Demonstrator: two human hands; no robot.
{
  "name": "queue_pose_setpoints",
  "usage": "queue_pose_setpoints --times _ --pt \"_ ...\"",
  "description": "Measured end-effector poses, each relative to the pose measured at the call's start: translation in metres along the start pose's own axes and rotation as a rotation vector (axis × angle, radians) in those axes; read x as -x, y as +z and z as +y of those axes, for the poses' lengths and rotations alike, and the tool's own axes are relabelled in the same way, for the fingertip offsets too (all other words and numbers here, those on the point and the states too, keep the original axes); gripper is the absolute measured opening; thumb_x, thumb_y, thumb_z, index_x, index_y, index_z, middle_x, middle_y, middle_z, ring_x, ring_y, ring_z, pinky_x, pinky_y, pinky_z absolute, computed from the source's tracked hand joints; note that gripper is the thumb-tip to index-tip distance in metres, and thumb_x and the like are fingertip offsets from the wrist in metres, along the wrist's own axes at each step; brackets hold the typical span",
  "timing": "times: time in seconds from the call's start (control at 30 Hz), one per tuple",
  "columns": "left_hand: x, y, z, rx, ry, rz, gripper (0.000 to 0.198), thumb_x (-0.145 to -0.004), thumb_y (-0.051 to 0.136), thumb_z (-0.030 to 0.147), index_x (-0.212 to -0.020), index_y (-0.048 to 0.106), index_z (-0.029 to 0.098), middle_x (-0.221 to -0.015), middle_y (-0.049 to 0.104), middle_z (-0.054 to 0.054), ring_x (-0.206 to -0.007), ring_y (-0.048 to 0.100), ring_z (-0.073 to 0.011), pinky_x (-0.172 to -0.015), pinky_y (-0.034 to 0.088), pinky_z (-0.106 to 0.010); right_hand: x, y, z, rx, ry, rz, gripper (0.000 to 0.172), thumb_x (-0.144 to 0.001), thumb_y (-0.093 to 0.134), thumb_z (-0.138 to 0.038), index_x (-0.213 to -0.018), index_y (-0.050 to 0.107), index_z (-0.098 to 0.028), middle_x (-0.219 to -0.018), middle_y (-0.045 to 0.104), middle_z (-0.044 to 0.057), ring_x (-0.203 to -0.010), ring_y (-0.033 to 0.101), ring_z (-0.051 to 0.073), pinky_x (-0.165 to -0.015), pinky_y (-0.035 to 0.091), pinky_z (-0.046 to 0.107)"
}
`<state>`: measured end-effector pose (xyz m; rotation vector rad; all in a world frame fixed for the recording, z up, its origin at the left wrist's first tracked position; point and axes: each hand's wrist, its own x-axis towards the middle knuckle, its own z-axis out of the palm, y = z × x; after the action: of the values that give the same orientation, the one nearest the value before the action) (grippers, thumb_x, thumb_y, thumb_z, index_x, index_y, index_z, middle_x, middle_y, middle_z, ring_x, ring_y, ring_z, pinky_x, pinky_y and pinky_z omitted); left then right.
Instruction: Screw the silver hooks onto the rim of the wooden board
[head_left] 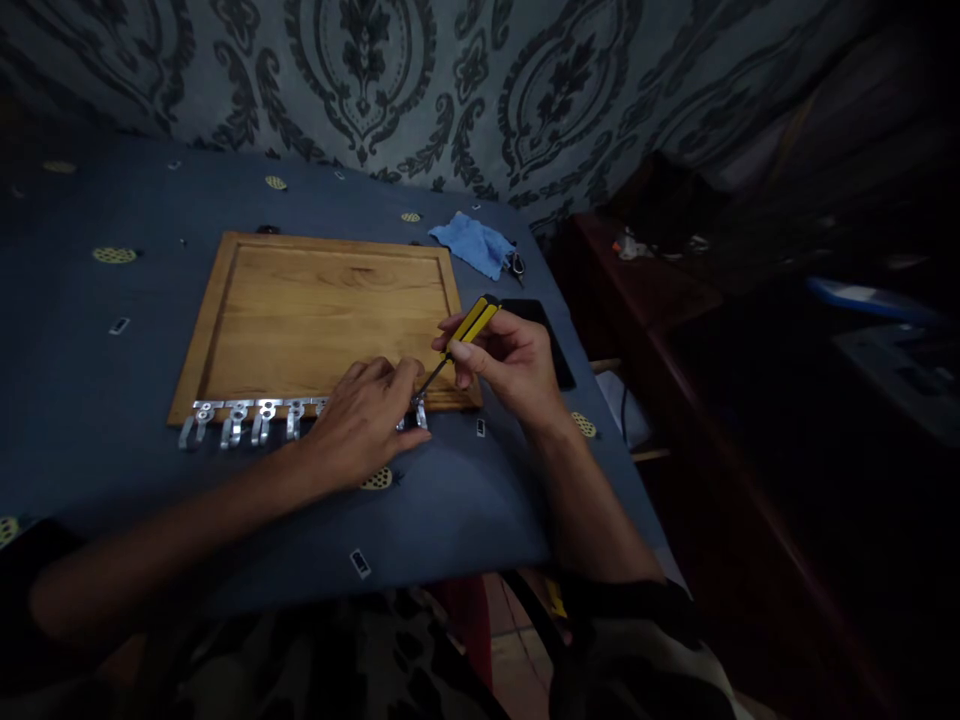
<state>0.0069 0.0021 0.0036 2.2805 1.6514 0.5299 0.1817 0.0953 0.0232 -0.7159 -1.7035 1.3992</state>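
A framed wooden board [330, 320] lies flat on the table, with a silver metal hook rail [267, 410] along its near edge. Several hooks jut from the rail over the tablecloth. My left hand [364, 420] grips the rail and board edge towards the right end, fingers on top and thumb at the near side, covering part of the rail. Between the fingers and thumb of my right hand [521, 365] is a yellow and black screwdriver [475, 322]. It slants down to the left, its tip at the rail's right end beside my left hand. Any screw under the tip is too small to see.
Past the board's far right corner lie a blue cloth [472, 243] and small scissors [517, 265]. A dark flat phone-like object [551, 345] sits right of my right hand. The blue tablecloth [247, 530] meets a patterned wall. Dark wooden furniture [675, 330] stands at the right.
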Motion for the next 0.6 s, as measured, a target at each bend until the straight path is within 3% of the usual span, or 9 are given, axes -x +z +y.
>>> queue_pose_setpoints --times 0.27,0.5,0.6 --pt "-0.001 -0.002 0.002 -0.008 -0.009 -0.009 0.050 -0.083 0.079 0.031 -0.118 0.045 0.021 -0.104 0.069 -0.005 -0.104 0.062 -0.0284 -0.090 0.047 -0.041 -0.003 0.014 0.005 0.009 -0.055 0.179 0.044 -0.065 0.089 -0.053 -0.081 0.061 -0.023 -0.068 0.059 -0.007 -0.044 0.048 0.006 -0.037 0.043 0.021" --pt "0.000 0.000 0.000 0.010 0.009 0.013 0.053 -0.082 0.081 0.031 -0.119 0.045 0.020 -0.106 0.070 -0.007 -0.104 0.062 -0.0295 -0.089 0.047 -0.042 0.001 0.015 -0.002 0.060 -0.133 0.310 0.040 -0.076 0.081 -0.057 -0.082 0.057 -0.025 -0.074 0.059 -0.005 -0.044 0.048 0.006 -0.038 0.043 0.024" --pt "0.000 0.000 -0.001 0.006 -0.002 0.009 0.054 -0.081 0.082 0.031 -0.119 0.046 0.019 -0.105 0.070 -0.008 -0.105 0.062 -0.0303 -0.090 0.047 -0.042 0.003 0.015 -0.002 0.101 -0.124 0.284 0.042 -0.075 0.080 -0.060 -0.083 0.057 -0.026 -0.073 0.057 -0.004 -0.046 0.048 0.007 -0.038 0.044 0.024"
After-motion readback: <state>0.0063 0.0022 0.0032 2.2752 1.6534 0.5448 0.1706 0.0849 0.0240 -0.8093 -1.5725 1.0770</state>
